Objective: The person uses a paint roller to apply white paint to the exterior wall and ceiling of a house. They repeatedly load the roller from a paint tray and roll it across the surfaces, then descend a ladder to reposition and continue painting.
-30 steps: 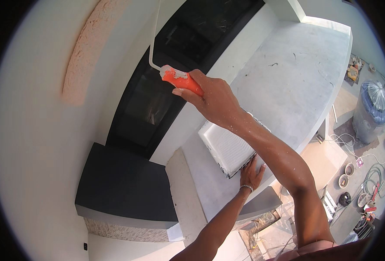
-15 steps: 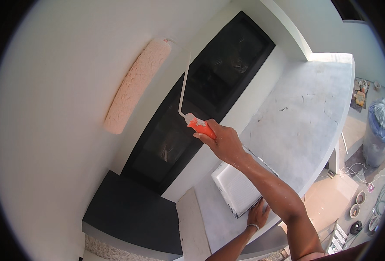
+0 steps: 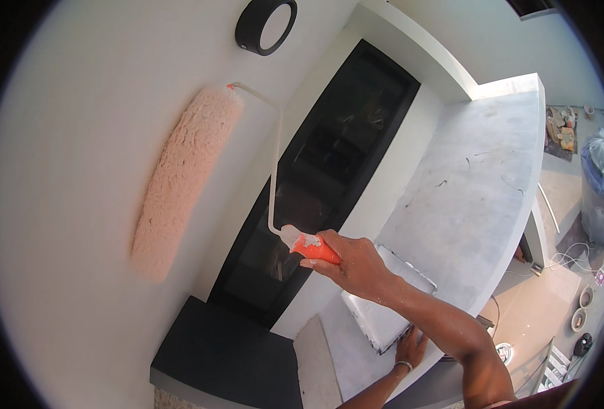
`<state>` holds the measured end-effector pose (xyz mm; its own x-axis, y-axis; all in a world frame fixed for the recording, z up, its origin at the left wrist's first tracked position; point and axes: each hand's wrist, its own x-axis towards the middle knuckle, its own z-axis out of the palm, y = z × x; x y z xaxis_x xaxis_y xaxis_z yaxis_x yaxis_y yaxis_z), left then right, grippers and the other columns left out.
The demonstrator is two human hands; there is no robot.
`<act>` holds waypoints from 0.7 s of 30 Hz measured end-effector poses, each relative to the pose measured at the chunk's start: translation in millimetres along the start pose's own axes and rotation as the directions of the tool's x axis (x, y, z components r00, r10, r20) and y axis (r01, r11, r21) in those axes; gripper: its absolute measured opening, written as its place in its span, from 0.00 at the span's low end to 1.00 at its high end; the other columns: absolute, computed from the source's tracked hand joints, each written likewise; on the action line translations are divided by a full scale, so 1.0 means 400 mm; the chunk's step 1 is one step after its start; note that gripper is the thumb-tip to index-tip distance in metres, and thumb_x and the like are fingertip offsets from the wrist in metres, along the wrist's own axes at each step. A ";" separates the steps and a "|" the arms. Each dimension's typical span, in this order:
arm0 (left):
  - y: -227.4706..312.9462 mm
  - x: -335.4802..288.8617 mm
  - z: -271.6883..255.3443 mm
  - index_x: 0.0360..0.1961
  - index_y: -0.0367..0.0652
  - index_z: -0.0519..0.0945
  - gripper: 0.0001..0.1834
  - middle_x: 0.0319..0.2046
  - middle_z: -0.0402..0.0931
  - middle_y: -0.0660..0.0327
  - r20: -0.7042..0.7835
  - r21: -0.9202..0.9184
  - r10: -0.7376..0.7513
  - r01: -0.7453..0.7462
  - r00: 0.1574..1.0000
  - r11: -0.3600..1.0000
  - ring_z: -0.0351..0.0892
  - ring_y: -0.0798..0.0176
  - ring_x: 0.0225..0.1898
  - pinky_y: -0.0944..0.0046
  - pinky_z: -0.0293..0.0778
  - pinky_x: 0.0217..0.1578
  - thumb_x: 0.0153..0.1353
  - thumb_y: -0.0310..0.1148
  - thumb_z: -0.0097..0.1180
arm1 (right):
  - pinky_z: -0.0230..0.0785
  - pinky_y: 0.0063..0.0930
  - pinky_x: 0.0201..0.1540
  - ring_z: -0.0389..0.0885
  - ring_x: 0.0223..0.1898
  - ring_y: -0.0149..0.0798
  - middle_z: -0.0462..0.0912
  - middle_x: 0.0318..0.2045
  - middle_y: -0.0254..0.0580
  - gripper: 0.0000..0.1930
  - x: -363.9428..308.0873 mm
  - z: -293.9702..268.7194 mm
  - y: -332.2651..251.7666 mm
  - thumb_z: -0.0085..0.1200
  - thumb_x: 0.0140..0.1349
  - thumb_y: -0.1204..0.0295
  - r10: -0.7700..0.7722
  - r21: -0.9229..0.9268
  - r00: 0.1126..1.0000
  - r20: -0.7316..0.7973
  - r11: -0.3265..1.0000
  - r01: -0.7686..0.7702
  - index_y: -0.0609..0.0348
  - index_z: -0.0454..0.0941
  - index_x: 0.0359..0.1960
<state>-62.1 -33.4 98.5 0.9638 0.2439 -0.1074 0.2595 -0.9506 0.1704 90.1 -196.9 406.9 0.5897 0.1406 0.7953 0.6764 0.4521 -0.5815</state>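
Observation:
My right hand [image 3: 360,266] is closed round the orange handle of a paint roller [image 3: 191,180]. The long fluffy pale-pink sleeve lies along the smooth white surface [image 3: 63,204] on the left; whether it presses there is hard to tell. A thin bent metal frame joins sleeve and handle. Beneath my right forearm, a white paint tray [image 3: 377,317] with dark-smeared edges sits on the pale grey ledge [image 3: 472,177]. My left hand [image 3: 410,351] rests on the ledge beside the tray's near edge, fingers stretched out, partly covered by the right forearm.
A round black light fixture [image 3: 251,27] is mounted on the white surface. Beyond the roller is a dark-framed window [image 3: 329,163], with a black box-like block [image 3: 227,354] below left. Down on the floor at right stand a plastic-wrapped bundle [image 3: 596,184], buckets [image 3: 579,319], cables and a ladder [image 3: 555,365].
The roller and my right hand have come lower in the picture, with the sleeve looking larger. The view has shifted, bringing the round fixture into sight. My left hand stays by the tray.

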 end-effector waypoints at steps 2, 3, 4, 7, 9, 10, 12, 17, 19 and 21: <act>0.002 0.001 -0.001 0.74 0.41 0.62 0.35 0.73 0.63 0.43 -0.004 -0.001 0.021 -0.021 1.000 1.000 0.61 0.39 0.73 0.43 0.58 0.70 0.74 0.51 0.44 | 0.71 0.30 0.26 0.83 0.21 0.43 0.84 0.25 0.47 0.25 -0.005 -0.019 -0.018 0.64 0.68 0.50 -0.014 -0.015 1.000 0.004 1.000 0.014 0.60 0.75 0.48; 0.003 0.001 0.000 0.74 0.41 0.63 0.34 0.72 0.63 0.42 -0.006 0.001 0.022 -0.022 1.000 1.000 0.61 0.39 0.73 0.42 0.58 0.70 0.74 0.51 0.44 | 0.71 0.30 0.26 0.84 0.22 0.43 0.84 0.26 0.47 0.25 -0.008 -0.028 -0.026 0.64 0.68 0.50 -0.022 -0.018 1.000 0.002 1.000 0.022 0.60 0.75 0.49; 0.001 0.002 0.002 0.73 0.40 0.63 0.34 0.72 0.63 0.42 -0.008 0.002 0.023 -0.023 1.000 1.000 0.61 0.38 0.73 0.42 0.58 0.70 0.74 0.51 0.44 | 0.72 0.30 0.26 0.84 0.22 0.43 0.84 0.27 0.47 0.25 -0.011 -0.034 -0.032 0.64 0.68 0.50 -0.004 -0.031 1.000 0.023 1.000 0.005 0.60 0.75 0.49; -0.007 0.004 0.013 0.72 0.40 0.64 0.34 0.72 0.64 0.42 -0.033 0.008 0.034 -0.034 0.999 0.999 0.61 0.38 0.72 0.42 0.58 0.69 0.74 0.51 0.45 | 0.72 0.30 0.26 0.85 0.23 0.44 0.85 0.28 0.47 0.26 -0.016 -0.051 -0.049 0.64 0.67 0.50 -0.025 -0.060 0.999 0.035 0.998 0.027 0.60 0.74 0.51; -0.017 0.008 0.023 0.72 0.40 0.64 0.34 0.71 0.65 0.42 -0.048 0.028 0.038 -0.036 0.998 0.999 0.62 0.38 0.72 0.42 0.59 0.69 0.74 0.51 0.45 | 0.72 0.29 0.25 0.85 0.23 0.44 0.86 0.29 0.48 0.26 -0.018 -0.056 -0.054 0.65 0.67 0.50 -0.092 -0.018 0.995 -0.025 0.996 0.092 0.60 0.74 0.51; -0.022 0.011 0.028 0.72 0.40 0.64 0.34 0.71 0.65 0.42 -0.047 0.017 0.040 -0.039 0.998 0.999 0.62 0.38 0.72 0.42 0.59 0.69 0.74 0.51 0.45 | 0.72 0.29 0.25 0.85 0.23 0.44 0.86 0.29 0.48 0.26 -0.020 -0.057 -0.057 0.65 0.67 0.50 -0.085 -0.012 0.996 -0.029 0.996 0.085 0.60 0.74 0.51; -0.034 0.013 0.038 0.72 0.40 0.64 0.34 0.71 0.65 0.43 -0.028 0.005 0.011 -0.011 1.000 1.000 0.62 0.38 0.72 0.42 0.59 0.69 0.74 0.51 0.44 | 0.72 0.29 0.25 0.85 0.22 0.44 0.85 0.29 0.48 0.27 -0.023 -0.053 -0.056 0.65 0.66 0.50 -0.156 -0.024 0.985 -0.070 0.988 0.154 0.60 0.74 0.51; -0.047 0.006 0.043 0.74 0.42 0.62 0.35 0.73 0.63 0.44 -0.049 0.001 0.049 -0.049 0.998 0.999 0.61 0.38 0.73 0.42 0.57 0.69 0.74 0.53 0.43 | 0.70 0.28 0.24 0.84 0.21 0.43 0.84 0.27 0.47 0.26 -0.013 -0.026 -0.023 0.65 0.66 0.50 -0.134 -0.040 0.989 -0.055 0.991 0.132 0.60 0.74 0.50; -0.042 0.003 0.037 0.75 0.43 0.61 0.36 0.74 0.62 0.44 -0.037 -0.018 0.030 -0.031 0.999 0.999 0.60 0.38 0.73 0.42 0.57 0.70 0.75 0.53 0.43 | 0.69 0.28 0.24 0.84 0.21 0.43 0.84 0.27 0.46 0.26 -0.004 -0.006 0.002 0.65 0.67 0.50 -0.116 -0.029 0.992 -0.054 0.993 0.114 0.59 0.74 0.50; -0.036 0.003 0.028 0.76 0.43 0.60 0.36 0.75 0.60 0.45 -0.007 -0.025 0.017 -0.017 1.000 1.000 0.59 0.39 0.74 0.41 0.56 0.70 0.75 0.53 0.43 | 0.69 0.28 0.24 0.83 0.20 0.43 0.83 0.26 0.46 0.25 0.010 0.021 0.032 0.64 0.67 0.49 -0.122 -0.045 0.990 -0.070 0.992 0.119 0.59 0.74 0.49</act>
<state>-65.4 -21.4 85.0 0.9685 0.2294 -0.0974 0.2446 -0.9495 0.1965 97.5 -183.1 404.2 0.5319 0.0222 0.8465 0.7613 0.4252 -0.4895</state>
